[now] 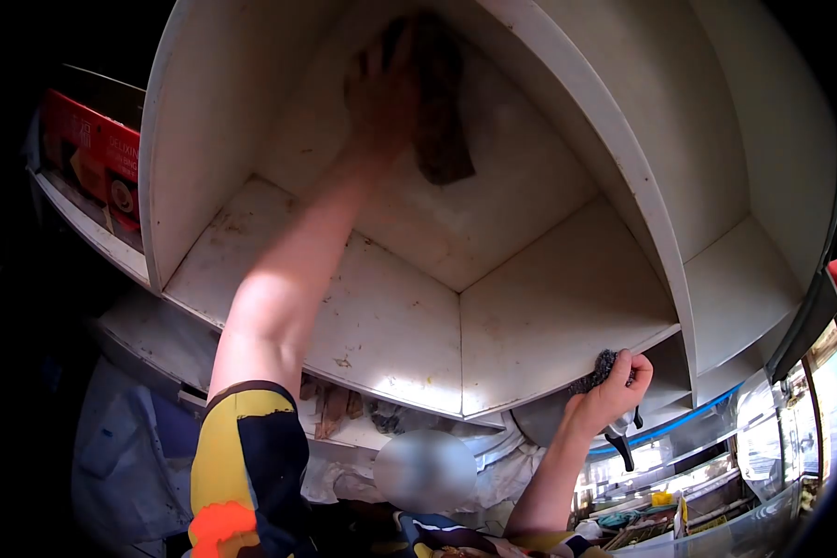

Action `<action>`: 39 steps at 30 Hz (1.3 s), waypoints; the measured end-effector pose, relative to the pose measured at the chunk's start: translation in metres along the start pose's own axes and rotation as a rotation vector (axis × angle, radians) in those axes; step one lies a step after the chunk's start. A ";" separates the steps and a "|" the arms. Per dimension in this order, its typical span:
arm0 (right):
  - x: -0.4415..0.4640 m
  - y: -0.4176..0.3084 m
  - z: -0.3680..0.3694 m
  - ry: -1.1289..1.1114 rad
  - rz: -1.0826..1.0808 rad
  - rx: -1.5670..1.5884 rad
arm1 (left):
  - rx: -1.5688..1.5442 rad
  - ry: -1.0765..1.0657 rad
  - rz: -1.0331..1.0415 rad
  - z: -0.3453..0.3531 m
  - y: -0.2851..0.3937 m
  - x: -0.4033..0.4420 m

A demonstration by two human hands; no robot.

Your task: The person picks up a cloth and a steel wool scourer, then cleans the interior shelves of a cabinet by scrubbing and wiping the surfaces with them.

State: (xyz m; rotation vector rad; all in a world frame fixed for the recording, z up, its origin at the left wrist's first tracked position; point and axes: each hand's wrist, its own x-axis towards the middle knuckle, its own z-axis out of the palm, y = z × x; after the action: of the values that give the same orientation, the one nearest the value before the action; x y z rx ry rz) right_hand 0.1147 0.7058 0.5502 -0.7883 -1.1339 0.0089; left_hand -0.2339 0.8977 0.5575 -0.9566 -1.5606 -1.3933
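My left hand reaches deep into an open white cabinet compartment. It holds a dark brown cloth against the back panel, and the cloth hangs down beside the fingers. The fingers are in shadow and slightly blurred. At the front edge of the compartment, my right hand is closed on a fuzzy dark grey scouring pad. Brown stains and specks of dirt mark the compartment's floor and lower corners.
A red printed box sits in the left neighbouring compartment. More white shelving curves away on the right. Below the right hand shows a black handle. Brown pieces lie on a lower shelf, and assorted items fill the lower right.
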 end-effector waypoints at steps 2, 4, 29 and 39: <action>-0.001 0.001 0.003 0.010 -0.017 0.025 | -0.118 0.060 -0.063 0.000 -0.023 0.008; -0.001 0.001 0.004 0.021 -0.020 0.014 | -0.351 0.181 -0.176 0.003 -0.032 0.014; 0.004 0.004 -0.001 0.002 -0.071 -0.132 | -0.116 0.074 0.256 -0.004 -0.067 0.039; -0.023 -0.040 -0.010 -0.077 -0.250 -0.197 | 0.140 -0.016 0.138 -0.009 -0.055 0.031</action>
State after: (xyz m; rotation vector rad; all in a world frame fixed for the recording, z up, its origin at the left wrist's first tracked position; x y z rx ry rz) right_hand 0.0978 0.6618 0.5520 -0.8206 -1.3142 -0.2877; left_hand -0.2952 0.8839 0.5663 -0.9724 -1.5517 -1.1681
